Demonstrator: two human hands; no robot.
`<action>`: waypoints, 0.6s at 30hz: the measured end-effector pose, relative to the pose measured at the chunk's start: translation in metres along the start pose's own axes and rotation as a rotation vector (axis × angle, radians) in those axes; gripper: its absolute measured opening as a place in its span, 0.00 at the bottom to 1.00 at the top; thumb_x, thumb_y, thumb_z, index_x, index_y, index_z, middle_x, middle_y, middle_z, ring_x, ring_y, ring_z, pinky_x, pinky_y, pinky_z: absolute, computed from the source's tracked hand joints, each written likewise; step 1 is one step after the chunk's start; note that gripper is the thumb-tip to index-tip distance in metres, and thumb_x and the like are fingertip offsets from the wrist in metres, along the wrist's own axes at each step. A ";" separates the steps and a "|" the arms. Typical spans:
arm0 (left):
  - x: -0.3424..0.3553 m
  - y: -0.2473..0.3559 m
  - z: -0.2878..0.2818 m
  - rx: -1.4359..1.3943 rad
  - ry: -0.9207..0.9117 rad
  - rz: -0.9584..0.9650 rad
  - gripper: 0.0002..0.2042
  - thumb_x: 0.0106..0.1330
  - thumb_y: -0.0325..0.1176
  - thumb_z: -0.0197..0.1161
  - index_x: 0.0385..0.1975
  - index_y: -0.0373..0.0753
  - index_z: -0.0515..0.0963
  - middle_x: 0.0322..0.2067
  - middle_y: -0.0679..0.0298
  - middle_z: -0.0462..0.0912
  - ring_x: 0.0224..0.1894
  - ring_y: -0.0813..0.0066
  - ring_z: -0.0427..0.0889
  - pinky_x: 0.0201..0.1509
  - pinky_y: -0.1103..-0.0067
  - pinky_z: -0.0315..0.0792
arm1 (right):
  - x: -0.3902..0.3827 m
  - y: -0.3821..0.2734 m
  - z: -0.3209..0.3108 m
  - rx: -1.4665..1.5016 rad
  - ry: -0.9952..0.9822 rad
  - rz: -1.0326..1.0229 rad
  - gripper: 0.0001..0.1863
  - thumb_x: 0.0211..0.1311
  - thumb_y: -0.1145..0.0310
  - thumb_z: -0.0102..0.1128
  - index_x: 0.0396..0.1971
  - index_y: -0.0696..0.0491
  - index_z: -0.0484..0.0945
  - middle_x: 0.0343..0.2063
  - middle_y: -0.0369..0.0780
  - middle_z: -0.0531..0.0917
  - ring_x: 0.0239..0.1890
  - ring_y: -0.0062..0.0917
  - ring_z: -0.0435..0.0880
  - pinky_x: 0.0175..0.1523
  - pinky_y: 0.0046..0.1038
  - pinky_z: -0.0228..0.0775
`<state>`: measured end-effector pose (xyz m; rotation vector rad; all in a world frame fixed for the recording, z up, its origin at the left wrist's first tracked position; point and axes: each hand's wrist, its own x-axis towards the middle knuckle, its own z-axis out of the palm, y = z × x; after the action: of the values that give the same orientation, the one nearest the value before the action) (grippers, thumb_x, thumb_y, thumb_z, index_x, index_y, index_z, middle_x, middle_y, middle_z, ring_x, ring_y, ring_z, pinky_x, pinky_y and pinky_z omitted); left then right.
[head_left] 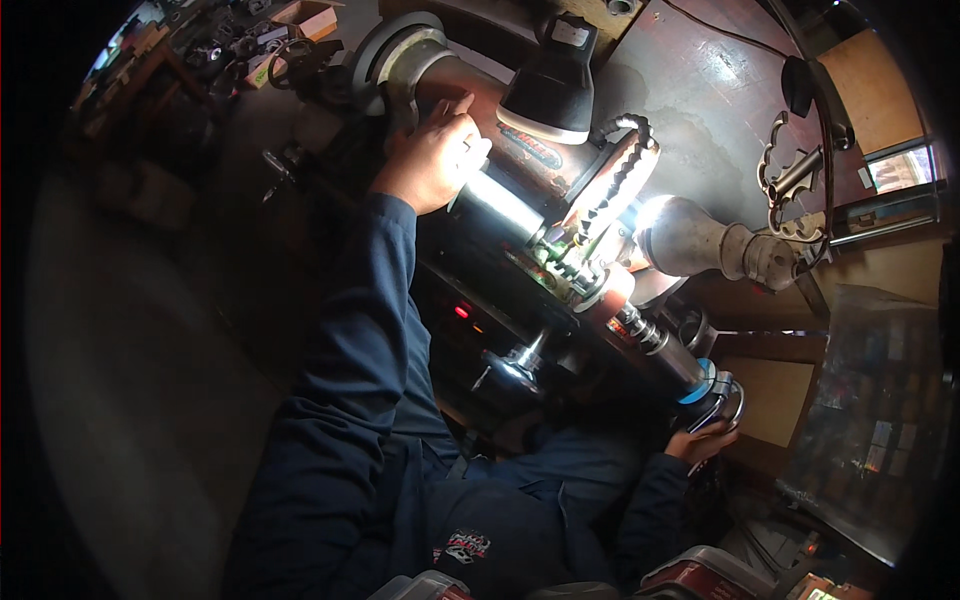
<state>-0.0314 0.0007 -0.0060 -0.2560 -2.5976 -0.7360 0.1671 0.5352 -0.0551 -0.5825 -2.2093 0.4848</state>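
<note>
In front of me is a grinding machine with a reddish-brown rounded housing (475, 105) and a grey wheel guard (400, 55) at its far left end. My left hand (430, 160) lies against the housing beside a bright metal cylinder (500, 208), its fingers bent. What those fingers grip, if anything, is hidden. From the lit middle, a metal spindle (650, 335) runs toward the lower right, ending in a blue ring (705, 382). There my right hand (703, 442) is closed around a curved metal handle (737, 403), partly in shadow.
A black work lamp (550, 85) hangs over the housing. A dark ribbed hose (620, 165) bends down to the lit middle. A pale bulbous fitting (690, 237) stands to the right, and a small handwheel (515, 370) juts toward me. Clear plastic sheeting (865, 420) hangs at right.
</note>
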 end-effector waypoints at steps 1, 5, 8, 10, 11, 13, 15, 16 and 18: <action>0.001 0.004 -0.002 -0.037 -0.004 -0.022 0.17 0.69 0.39 0.58 0.52 0.35 0.71 0.67 0.49 0.66 0.67 0.44 0.66 0.68 0.60 0.64 | -0.004 0.039 0.012 -0.075 0.045 -0.158 0.26 0.77 0.56 0.39 0.57 0.65 0.62 0.50 0.62 0.74 0.50 0.50 0.78 0.52 0.43 0.67; 0.000 0.002 0.001 -0.003 0.003 -0.023 0.16 0.70 0.40 0.58 0.50 0.35 0.71 0.67 0.49 0.65 0.68 0.43 0.65 0.68 0.60 0.64 | 0.002 0.009 0.002 -0.042 0.004 -0.151 0.25 0.77 0.55 0.39 0.55 0.64 0.65 0.47 0.59 0.78 0.47 0.51 0.80 0.49 0.44 0.70; -0.002 0.000 0.000 0.034 0.020 -0.013 0.17 0.69 0.39 0.58 0.52 0.35 0.71 0.65 0.48 0.67 0.66 0.44 0.67 0.66 0.60 0.65 | 0.033 -0.010 -0.015 -0.004 -0.165 -0.049 0.23 0.77 0.56 0.41 0.53 0.63 0.70 0.43 0.56 0.81 0.44 0.50 0.82 0.47 0.43 0.72; -0.001 0.004 -0.004 -0.004 -0.019 -0.041 0.19 0.70 0.40 0.58 0.56 0.36 0.70 0.65 0.48 0.68 0.65 0.45 0.68 0.66 0.59 0.64 | 0.048 -0.017 -0.024 -0.185 -0.290 -0.020 0.21 0.76 0.56 0.44 0.50 0.60 0.75 0.40 0.54 0.83 0.44 0.50 0.82 0.46 0.42 0.72; -0.001 0.007 -0.007 -0.037 -0.058 -0.071 0.22 0.70 0.40 0.57 0.59 0.37 0.69 0.64 0.48 0.69 0.65 0.47 0.69 0.66 0.59 0.64 | 0.055 -0.024 -0.028 -0.188 -0.290 -0.023 0.21 0.76 0.56 0.44 0.50 0.60 0.75 0.40 0.54 0.83 0.44 0.50 0.82 0.46 0.42 0.72; -0.003 0.011 -0.009 -0.014 -0.042 -0.081 0.24 0.70 0.41 0.57 0.62 0.38 0.67 0.64 0.49 0.69 0.65 0.49 0.68 0.66 0.58 0.62 | 0.070 -0.030 -0.032 -0.259 -0.475 -0.062 0.21 0.76 0.56 0.45 0.50 0.59 0.75 0.41 0.55 0.83 0.45 0.52 0.81 0.47 0.42 0.72; -0.006 0.015 -0.013 0.014 -0.025 -0.094 0.26 0.70 0.41 0.56 0.65 0.39 0.64 0.64 0.49 0.69 0.66 0.52 0.68 0.66 0.56 0.61 | 0.089 -0.027 -0.028 -0.300 -0.511 -0.093 0.20 0.75 0.57 0.46 0.48 0.59 0.77 0.40 0.54 0.83 0.44 0.53 0.81 0.47 0.41 0.71; -0.005 0.018 -0.012 0.012 -0.048 -0.117 0.27 0.70 0.42 0.56 0.67 0.39 0.62 0.65 0.50 0.68 0.67 0.53 0.66 0.68 0.55 0.59 | 0.099 -0.033 -0.030 -0.320 -0.628 -0.119 0.19 0.74 0.58 0.47 0.46 0.60 0.78 0.39 0.54 0.83 0.44 0.53 0.81 0.47 0.41 0.71; -0.007 0.014 -0.012 0.014 -0.068 -0.150 0.29 0.70 0.42 0.55 0.68 0.39 0.60 0.65 0.50 0.67 0.69 0.55 0.64 0.69 0.54 0.56 | 0.114 -0.035 -0.022 -0.318 -0.749 -0.176 0.17 0.72 0.63 0.51 0.38 0.63 0.81 0.35 0.54 0.84 0.39 0.48 0.83 0.45 0.38 0.72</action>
<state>-0.0170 0.0060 0.0062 -0.0831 -2.7081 -0.7721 0.1084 0.5724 0.0442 -0.3923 -3.0575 0.2793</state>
